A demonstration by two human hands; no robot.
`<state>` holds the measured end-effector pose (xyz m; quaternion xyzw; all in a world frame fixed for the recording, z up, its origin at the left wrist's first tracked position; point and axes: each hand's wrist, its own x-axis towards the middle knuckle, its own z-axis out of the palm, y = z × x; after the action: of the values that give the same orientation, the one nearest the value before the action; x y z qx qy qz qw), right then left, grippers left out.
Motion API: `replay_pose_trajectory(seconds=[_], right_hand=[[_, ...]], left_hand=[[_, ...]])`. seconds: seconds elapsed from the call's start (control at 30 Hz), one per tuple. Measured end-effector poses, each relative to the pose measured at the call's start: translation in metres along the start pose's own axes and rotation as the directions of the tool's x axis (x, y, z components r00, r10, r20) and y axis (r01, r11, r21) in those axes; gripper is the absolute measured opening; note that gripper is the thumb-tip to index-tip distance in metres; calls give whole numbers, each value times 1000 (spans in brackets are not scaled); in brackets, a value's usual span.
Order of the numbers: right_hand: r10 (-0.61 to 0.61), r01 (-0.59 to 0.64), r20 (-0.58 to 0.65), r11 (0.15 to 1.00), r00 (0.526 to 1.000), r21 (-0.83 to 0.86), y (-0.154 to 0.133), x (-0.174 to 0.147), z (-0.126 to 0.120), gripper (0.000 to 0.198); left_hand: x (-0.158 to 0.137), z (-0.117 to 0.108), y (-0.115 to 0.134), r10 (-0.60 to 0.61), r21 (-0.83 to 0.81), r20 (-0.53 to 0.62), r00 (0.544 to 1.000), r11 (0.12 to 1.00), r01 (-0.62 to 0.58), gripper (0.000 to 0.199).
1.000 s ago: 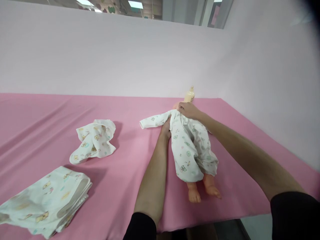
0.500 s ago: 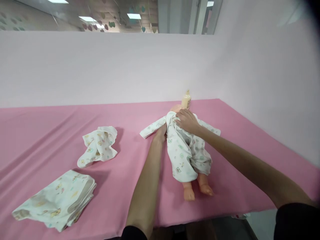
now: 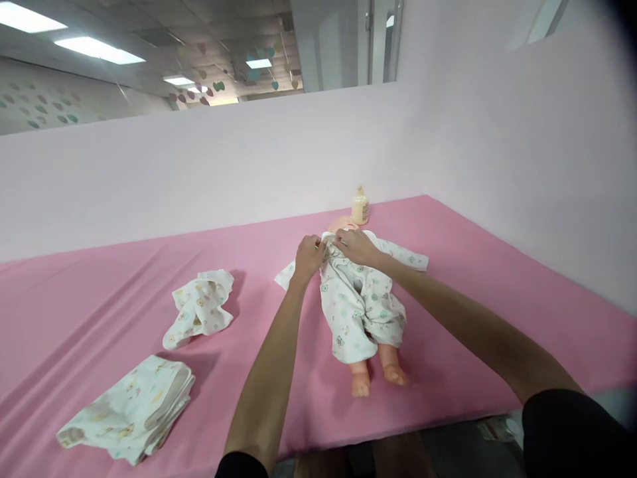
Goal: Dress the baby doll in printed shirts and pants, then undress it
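A baby doll (image 3: 359,380) lies on its back, dressed in white printed clothes, its bare feet towards me. My left hand (image 3: 309,255) pinches the upper edge of the doll's clothes (image 3: 365,309) near the chest on the left. Beside it, my right hand (image 3: 357,247) has its fingers bent on the same cloth below the neck, gripping it. The doll's head is mostly hidden behind my right hand. Both sleeves stretch out sideways, the left one partly covered by my left hand.
A cream pump bottle (image 3: 360,207) stands behind the doll's head. To the left on the pink sheet (image 3: 263,318) lie a crumpled printed cloth (image 3: 204,309) and a folded printed cloth (image 3: 129,408). White walls (image 3: 223,166) rise behind and to the right.
My left hand has come up from the doll's side to its upper chest and pinches the cloth there. My right hand stays on the chest, close by. The view has tilted.
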<state>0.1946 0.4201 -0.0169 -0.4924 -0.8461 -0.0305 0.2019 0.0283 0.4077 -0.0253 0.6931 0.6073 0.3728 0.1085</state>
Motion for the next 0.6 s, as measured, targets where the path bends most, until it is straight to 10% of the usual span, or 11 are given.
replay_pose_trajectory(seconds=[0.37, 0.6], right_hand=[[-184, 143, -59, 897, 981, -418, -13, -8, 3, 33], [-197, 191, -18, 968, 980, -165, -35, -40, 4, 30]], left_hand=[[-35, -13, 14, -64, -396, -11, 998, 917, 54, 26], [-32, -5, 21, -38, -459, -103, 994, 888, -14, 30]])
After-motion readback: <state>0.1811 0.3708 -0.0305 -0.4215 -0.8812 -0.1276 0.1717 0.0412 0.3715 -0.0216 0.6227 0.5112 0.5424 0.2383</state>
